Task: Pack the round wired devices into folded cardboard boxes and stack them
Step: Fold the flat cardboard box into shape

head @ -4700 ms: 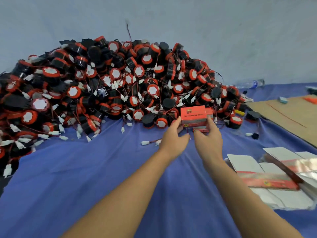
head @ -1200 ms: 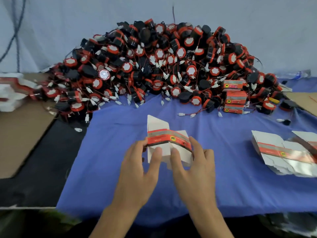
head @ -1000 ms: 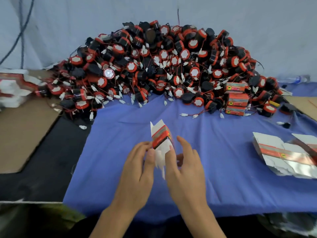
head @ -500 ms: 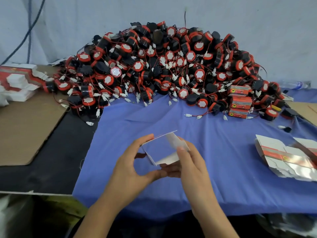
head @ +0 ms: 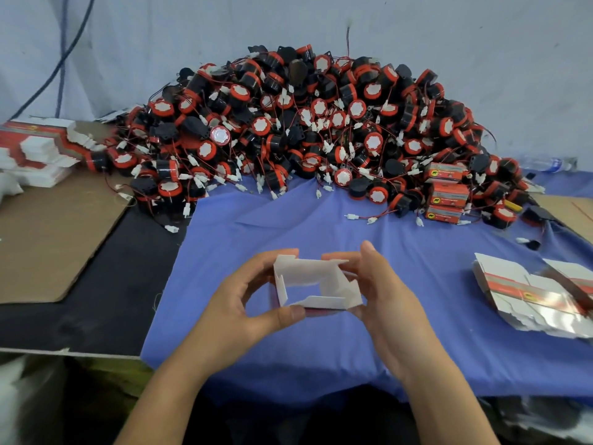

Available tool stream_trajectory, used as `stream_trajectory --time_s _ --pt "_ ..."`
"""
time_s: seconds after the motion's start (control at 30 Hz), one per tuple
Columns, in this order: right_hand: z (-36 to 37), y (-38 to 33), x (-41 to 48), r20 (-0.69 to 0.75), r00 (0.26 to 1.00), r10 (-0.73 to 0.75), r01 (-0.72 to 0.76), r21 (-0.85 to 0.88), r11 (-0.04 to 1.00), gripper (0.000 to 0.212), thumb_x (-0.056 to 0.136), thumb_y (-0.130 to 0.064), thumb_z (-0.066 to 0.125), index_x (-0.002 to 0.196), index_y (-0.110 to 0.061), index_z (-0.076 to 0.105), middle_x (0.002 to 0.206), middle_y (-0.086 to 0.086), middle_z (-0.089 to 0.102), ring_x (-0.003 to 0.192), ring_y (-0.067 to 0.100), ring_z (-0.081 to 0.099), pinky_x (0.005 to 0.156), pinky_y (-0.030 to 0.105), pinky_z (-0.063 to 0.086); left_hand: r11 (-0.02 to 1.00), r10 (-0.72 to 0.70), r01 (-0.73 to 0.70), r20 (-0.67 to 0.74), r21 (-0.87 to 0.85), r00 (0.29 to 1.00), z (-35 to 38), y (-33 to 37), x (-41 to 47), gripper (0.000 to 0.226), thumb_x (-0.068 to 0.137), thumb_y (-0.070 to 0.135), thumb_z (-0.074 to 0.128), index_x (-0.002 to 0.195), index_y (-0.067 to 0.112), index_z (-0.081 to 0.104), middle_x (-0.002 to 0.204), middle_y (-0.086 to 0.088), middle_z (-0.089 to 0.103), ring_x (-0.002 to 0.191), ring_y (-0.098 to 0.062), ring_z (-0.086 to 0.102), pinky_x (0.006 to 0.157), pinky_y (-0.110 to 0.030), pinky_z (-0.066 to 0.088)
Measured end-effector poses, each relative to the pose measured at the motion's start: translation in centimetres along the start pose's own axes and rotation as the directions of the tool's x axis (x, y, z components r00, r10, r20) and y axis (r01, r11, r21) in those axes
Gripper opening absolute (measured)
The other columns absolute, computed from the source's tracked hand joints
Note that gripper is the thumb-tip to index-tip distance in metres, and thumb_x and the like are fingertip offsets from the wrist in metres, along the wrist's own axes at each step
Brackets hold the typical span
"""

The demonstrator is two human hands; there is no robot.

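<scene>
A small cardboard box [head: 337,289], white inside, is spread open as a square tube with its flaps out, and the blue cloth shows through it. My left hand [head: 244,303] pinches its left and near sides, and my right hand [head: 385,293] grips its right side. Behind lies a big heap of round black-and-red wired devices [head: 321,123] with white connectors. Three closed red boxes [head: 446,194] are stacked at the heap's right foot.
A pile of flat unfolded box blanks [head: 532,293] lies on the blue cloth [head: 288,220] at right. More flat blanks [head: 35,149] sit at far left on a brown cardboard sheet [head: 54,232]. A clear bottle [head: 545,162] lies at the back right.
A closed box was set on the stack at the heap's right. A flat blank was then brought in front of me, turned and opened from flat into a square tube with its flaps spread.
</scene>
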State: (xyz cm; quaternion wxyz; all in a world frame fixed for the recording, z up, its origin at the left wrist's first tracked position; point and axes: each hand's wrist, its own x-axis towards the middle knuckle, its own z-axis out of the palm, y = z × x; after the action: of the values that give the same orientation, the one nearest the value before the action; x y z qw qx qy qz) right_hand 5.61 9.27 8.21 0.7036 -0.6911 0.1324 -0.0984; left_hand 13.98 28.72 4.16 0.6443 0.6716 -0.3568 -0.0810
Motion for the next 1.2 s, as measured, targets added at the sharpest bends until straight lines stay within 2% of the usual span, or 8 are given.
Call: stream_trajectory --time_s 0.13,0.27,0.53,0.63,0.77,0.9,1.03,1.2 --pt "-0.6 0.5 0.1 0.049 0.998 0.051 -0.053 0.037 0.998 0.034 0.087 -0.041 0.06 0.107 -0.022 0.08 0.109 -0.003 0.074 0.112 0.016 0.065 0.085 0.032 0.059 0.999 0.009 -0.01 -0.011 -0.048 1.0 0.2 -0.1 -0.1 0.055 0.081 0.031 0.083 0.131 0.034 0.061 0.137 0.0 0.063 0.13 -0.023 0.058 0.104 -0.021 0.047" --pt "-0.9 0.9 0.3 0.099 0.98 0.174 -0.189 0.161 0.969 0.035 0.077 -0.03 0.066 0.108 -0.019 0.078 0.103 0.003 0.074 0.106 0.027 0.067 0.098 0.058 0.056 0.996 -0.028 0.029 0.01 -0.082 1.0 0.5 0.0 -0.1 0.053 0.083 0.033 0.08 0.133 0.039 0.063 0.138 0.007 0.065 0.132 -0.016 0.058 0.104 -0.022 0.048" --pt "-1.5 0.9 0.7 0.031 0.976 0.217 -0.219 0.116 0.969 0.036 0.083 0.003 0.057 0.1 -0.017 0.081 0.113 0.009 0.076 0.109 0.031 0.071 0.085 0.043 0.063 0.997 -0.047 0.04 0.109 0.067 0.993 0.7 -0.2 0.3 0.032 0.087 0.025 0.075 0.117 0.036 0.07 0.135 0.009 0.064 0.135 -0.016 0.055 0.108 -0.027 0.047" --pt "-1.3 1.0 0.7 -0.023 0.979 0.201 -0.201 0.007 0.98 0.041 0.083 0.009 0.055 0.095 -0.019 0.082 0.107 0.008 0.077 0.111 0.037 0.068 0.097 0.053 0.058 0.984 -0.043 0.021 0.122 0.176 0.992 0.9 -0.2 0.4 0.027 0.085 0.04 0.077 0.11 0.032 0.069 0.133 0.015 0.062 0.131 -0.013 0.057 0.107 -0.027 0.048" --pt "-1.2 1.0 0.8 -0.059 0.981 0.187 -0.191 -0.064 0.98 0.034 0.076 0.002 0.059 0.091 -0.019 0.082 0.101 0.01 0.078 0.109 0.039 0.067 0.102 0.06 0.052 0.977 -0.056 0.021 0.161 0.211 0.985 1.0 -0.3 0.3 0.038 0.088 0.052 0.068 0.123 0.038 0.064 0.139 0.018 0.058 0.136 -0.01 0.052 0.109 -0.027 0.046" --pt "-1.2 0.9 0.6 -0.057 0.98 0.19 -0.193 -0.06 0.979 0.039 0.06 -0.011 0.061 0.089 -0.023 0.083 0.1 0.009 0.079 0.109 0.038 0.068 0.103 0.055 0.053 0.991 -0.124 0.114 0.142 0.074 0.982 1.9 -0.5 -0.3 0.076 0.088 0.081 0.045 0.15 0.038 0.045 0.151 0.025 0.048 0.145 -0.001 0.039 0.115 -0.021 0.037" --pt "-0.7 1.2 0.2 -0.064 0.98 0.186 -0.19 -0.068 0.979 0.034 0.076 0.003 0.064 0.089 -0.022 0.082 0.099 0.01 0.079 0.105 0.037 0.07 0.094 0.046 0.057 0.979 -0.17 0.179 0.095 -0.1 0.981 3.0 -0.6 -1.1 0.094 0.08 0.094 0.024 0.155 0.039 0.036 0.154 0.031 0.042 0.144 0.01 0.033 0.111 -0.006 0.028" --pt "-0.6 1.1 -0.4 -0.077 0.984 0.162 -0.171 -0.142 0.975 0.042 0.083 0.01 0.059 0.093 -0.024 0.082 0.1 0.01 0.078 0.098 0.03 0.07 0.096 0.04 0.056 0.971 -0.157 0.128 -0.129 -0.203 0.979 4.3 -0.9 -0.6 0.04 0.1 0.036 0.051 0.138 0.028 0.059 0.131 0.015 0.068 0.124 0.0 0.06 0.095 -0.012 0.046"
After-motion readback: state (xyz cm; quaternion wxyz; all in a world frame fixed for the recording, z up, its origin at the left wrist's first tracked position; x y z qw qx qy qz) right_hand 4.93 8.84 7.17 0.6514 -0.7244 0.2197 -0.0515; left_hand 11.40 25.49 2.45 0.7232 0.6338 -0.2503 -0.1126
